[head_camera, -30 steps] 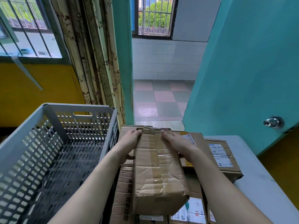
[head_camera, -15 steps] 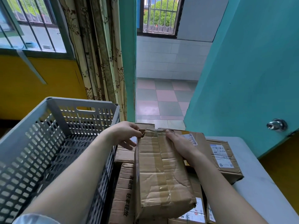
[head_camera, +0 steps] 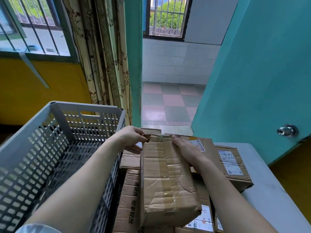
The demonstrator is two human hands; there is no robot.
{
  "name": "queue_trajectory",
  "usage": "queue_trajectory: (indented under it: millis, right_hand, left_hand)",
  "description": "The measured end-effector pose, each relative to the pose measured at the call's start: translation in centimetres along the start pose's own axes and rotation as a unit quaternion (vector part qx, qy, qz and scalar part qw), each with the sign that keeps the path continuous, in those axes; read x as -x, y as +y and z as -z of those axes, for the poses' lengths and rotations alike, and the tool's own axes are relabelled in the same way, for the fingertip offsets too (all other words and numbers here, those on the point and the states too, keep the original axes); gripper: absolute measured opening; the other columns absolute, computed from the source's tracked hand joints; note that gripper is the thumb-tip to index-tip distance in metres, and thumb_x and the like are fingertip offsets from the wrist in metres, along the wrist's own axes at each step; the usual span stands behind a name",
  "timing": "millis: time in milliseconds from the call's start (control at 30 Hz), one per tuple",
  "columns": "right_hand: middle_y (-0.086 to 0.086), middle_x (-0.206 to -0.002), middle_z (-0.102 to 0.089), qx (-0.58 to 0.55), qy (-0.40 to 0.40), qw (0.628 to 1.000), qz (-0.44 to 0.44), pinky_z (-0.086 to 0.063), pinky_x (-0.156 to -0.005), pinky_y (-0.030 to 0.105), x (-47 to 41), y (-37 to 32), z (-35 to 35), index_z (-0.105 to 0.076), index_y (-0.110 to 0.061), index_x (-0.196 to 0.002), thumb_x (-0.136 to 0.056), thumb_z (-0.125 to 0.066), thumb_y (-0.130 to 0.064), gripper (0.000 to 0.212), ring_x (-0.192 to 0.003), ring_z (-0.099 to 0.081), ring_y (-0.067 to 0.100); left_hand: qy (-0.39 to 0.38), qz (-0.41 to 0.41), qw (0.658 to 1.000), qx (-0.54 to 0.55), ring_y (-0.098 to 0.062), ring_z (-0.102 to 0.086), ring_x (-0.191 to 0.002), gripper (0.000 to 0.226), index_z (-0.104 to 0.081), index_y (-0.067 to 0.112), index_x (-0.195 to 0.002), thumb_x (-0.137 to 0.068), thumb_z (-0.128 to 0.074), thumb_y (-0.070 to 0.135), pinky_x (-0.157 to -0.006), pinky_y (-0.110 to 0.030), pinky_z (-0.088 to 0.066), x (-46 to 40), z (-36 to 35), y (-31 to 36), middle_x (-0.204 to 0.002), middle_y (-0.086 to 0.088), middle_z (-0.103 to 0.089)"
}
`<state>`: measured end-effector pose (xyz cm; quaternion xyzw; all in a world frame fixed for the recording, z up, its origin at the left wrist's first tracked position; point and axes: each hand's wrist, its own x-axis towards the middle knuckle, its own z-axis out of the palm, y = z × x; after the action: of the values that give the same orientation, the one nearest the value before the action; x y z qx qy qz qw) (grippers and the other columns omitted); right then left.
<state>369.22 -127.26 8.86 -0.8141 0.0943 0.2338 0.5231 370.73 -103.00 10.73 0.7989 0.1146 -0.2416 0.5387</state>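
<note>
A crumpled, taped cardboard box (head_camera: 166,185) lies lengthwise on top of a pile of other cardboard parcels (head_camera: 129,199). My left hand (head_camera: 131,140) grips the box's far left corner, thumb and fingers curled round its edge. On the far right of the box's top, my right hand (head_camera: 186,149) lies with its fingers stretched towards the far edge. A grey perforated plastic crate (head_camera: 55,145) stands just left of the pile, and nothing shows inside it.
More parcels with white labels (head_camera: 230,162) lie on a white table (head_camera: 262,187) to the right. A teal door with a metal knob (head_camera: 287,131) stands open at right. Ahead are a curtain (head_camera: 104,56), a doorway and a tiled floor (head_camera: 168,105).
My left hand shifted from the box's far edge to its left corner and side. The box has tilted and moved slightly toward the crate. My right hand stays on top.
</note>
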Motion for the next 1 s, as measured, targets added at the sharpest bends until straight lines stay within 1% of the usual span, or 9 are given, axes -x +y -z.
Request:
queue_trajectory:
  millis: [133,267,400,500,600,667,767,867,1000]
  right_hand:
    - [0.002,-0.130,-0.056,-0.016,-0.011,1.000,-0.014,-0.047,-0.095,0.039,0.5,0.1,0.2,-0.050,-0.028,-0.145,-0.098,-0.040,-0.072,0.065,-0.117,-0.056,0.023]
    - [-0.002,-0.134,-0.052,-0.031,-0.014,0.999,0.004,-0.040,-0.114,0.047,1.1,0.9,0.3,-0.048,-0.036,-0.138,-0.097,-0.039,-0.074,0.057,-0.126,-0.051,0.023]
    - [-0.003,-0.128,-0.063,-0.103,0.002,0.994,0.020,-0.042,-0.114,0.049,1.9,1.9,-0.4,-0.061,-0.035,-0.119,-0.097,-0.043,-0.072,0.046,-0.120,-0.059,0.021]
    - [0.001,-0.123,-0.068,-0.130,0.022,0.990,0.040,-0.045,-0.111,0.046,2.4,2.5,-0.8,-0.067,-0.031,-0.114,-0.099,-0.046,-0.066,0.043,-0.116,-0.063,0.022]
    - [0.007,-0.109,-0.073,-0.168,0.034,0.985,0.029,-0.054,-0.096,0.041,2.8,3.3,-1.1,-0.070,-0.021,-0.110,-0.104,-0.044,-0.058,0.045,-0.105,-0.068,0.024]
    - [0.003,-0.103,-0.076,-0.162,0.019,0.987,0.011,-0.056,-0.090,0.037,3.1,4.3,-1.5,-0.070,-0.024,-0.104,-0.104,-0.040,-0.060,0.047,-0.102,-0.070,0.022]
    - [0.009,-0.115,-0.077,-0.108,-0.010,0.994,-0.026,-0.053,-0.105,0.052,3.3,6.3,-2.4,-0.073,-0.022,-0.109,-0.101,-0.045,-0.065,0.052,-0.110,-0.070,0.026]
    - [0.007,-0.112,-0.078,-0.100,-0.029,0.992,-0.071,-0.049,-0.106,0.060,2.3,8.6,-2.4,-0.076,-0.023,-0.112,-0.074,-0.057,-0.090,0.079,-0.111,-0.071,0.033]
    - [0.003,-0.113,-0.075,-0.057,-0.025,0.996,-0.068,-0.056,-0.090,0.047,3.6,6.4,-1.5,-0.072,-0.028,-0.112,-0.075,-0.038,-0.098,0.086,-0.107,-0.069,0.029]
  left_hand:
    - [-0.032,-0.009,0.998,0.051,-0.033,-0.077,-0.084,0.017,-0.071,0.008,-0.113,-0.098,-0.068,0.017,-0.087,-0.053,-0.062,0.5,0.1,-0.2,-0.115,-0.016,-0.075]
    - [-0.010,-0.016,0.990,0.138,-0.028,-0.074,-0.087,0.027,-0.073,0.015,-0.114,-0.102,-0.062,0.036,-0.082,-0.046,-0.064,1.5,-0.4,-0.6,-0.125,-0.020,-0.069]
    - [-0.019,0.012,0.997,0.076,-0.032,-0.066,-0.113,0.084,-0.058,0.027,-0.136,-0.074,-0.065,0.083,-0.079,-0.051,-0.064,2.5,-1.8,-1.5,-0.139,-0.008,-0.059]
    - [-0.012,0.011,0.999,0.048,-0.026,-0.067,-0.112,0.104,-0.036,0.026,-0.151,-0.069,-0.072,0.079,-0.082,-0.049,-0.063,3.6,-3.8,-2.6,-0.139,-0.006,-0.059]
    - [0.009,-0.006,0.999,0.053,-0.021,-0.069,-0.111,0.124,-0.050,0.027,-0.140,-0.039,-0.071,0.096,-0.096,-0.049,-0.057,3.8,-4.4,-3.9,-0.129,-0.001,-0.067]
    - [0.019,-0.015,0.998,0.065,-0.020,-0.070,-0.109,0.120,-0.054,0.027,-0.136,-0.039,-0.071,0.096,-0.094,-0.049,-0.059,3.7,-4.1,-4.3,-0.126,0.000,-0.069]
    - [0.032,-0.016,0.996,0.086,-0.022,-0.071,-0.107,0.098,-0.056,0.025,-0.133,-0.057,-0.071,0.085,-0.086,-0.046,-0.062,4.4,-4.1,-4.2,-0.125,-0.003,-0.069]
    - [0.039,-0.024,0.995,0.092,-0.021,-0.070,-0.107,0.079,-0.058,0.022,-0.130,-0.072,-0.068,0.075,-0.083,-0.040,-0.062,4.7,-4.2,-4.2,-0.122,-0.003,-0.070]
    - [0.093,-0.057,0.989,0.104,-0.022,-0.070,-0.105,0.049,-0.063,0.016,-0.120,-0.090,-0.069,0.055,-0.097,-0.045,-0.057,5.3,-4.3,-4.1,-0.116,-0.005,-0.073]
